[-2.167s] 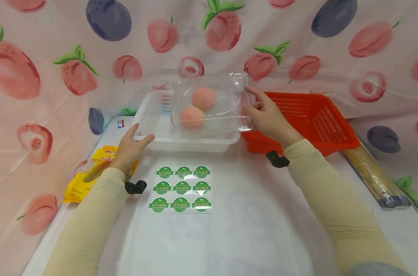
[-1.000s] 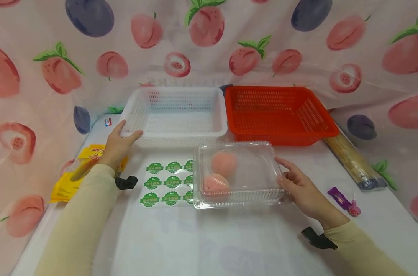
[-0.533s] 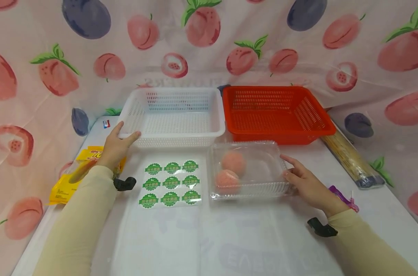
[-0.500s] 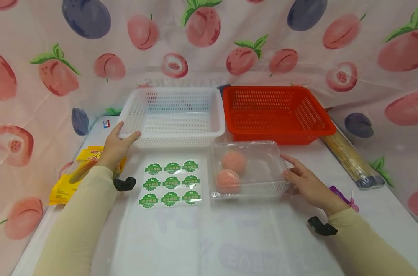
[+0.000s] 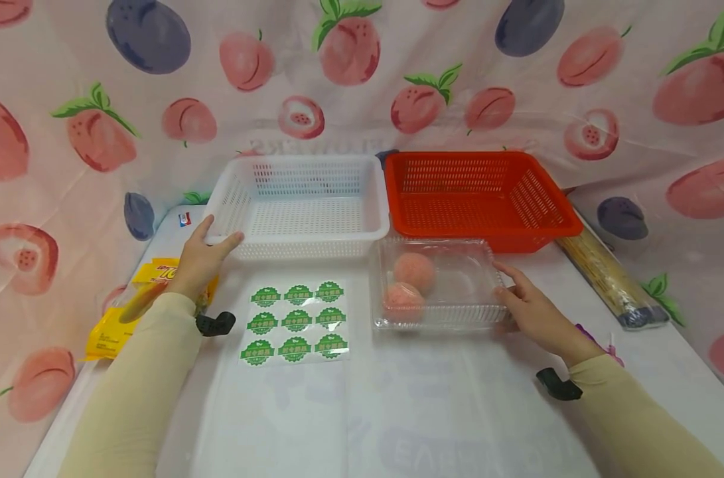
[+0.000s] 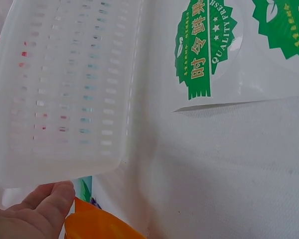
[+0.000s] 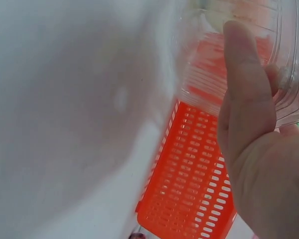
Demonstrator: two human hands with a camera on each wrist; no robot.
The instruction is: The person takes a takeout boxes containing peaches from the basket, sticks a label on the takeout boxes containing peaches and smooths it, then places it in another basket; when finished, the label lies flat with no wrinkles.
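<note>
My right hand (image 5: 533, 313) holds a clear plastic clamshell box (image 5: 463, 282) by its right end, thumb and fingers on either side of the edge. Two pink peaches, one (image 5: 414, 271) behind the other (image 5: 404, 300), lie at the box's left end. The lid is down over them. In the right wrist view, the thumb (image 7: 246, 79) lies along the clear plastic. At the front left corner of the white basket (image 5: 314, 240), my left hand (image 5: 199, 260) grips the rim. Some of its fingers show below that rim in the left wrist view.
A red basket (image 5: 481, 240) stands beside the white one, just behind the box. A sheet of green stickers (image 5: 296, 320) lies in front. Far left is a yellow bag (image 5: 107, 332); at right lie a long packet of sticks (image 5: 618, 279) and a purple-wrapped item (image 5: 609, 348).
My right hand has brought the box from above the white basket to in front of the red one, then slightly right and back. My left hand stays at the white basket's corner.
</note>
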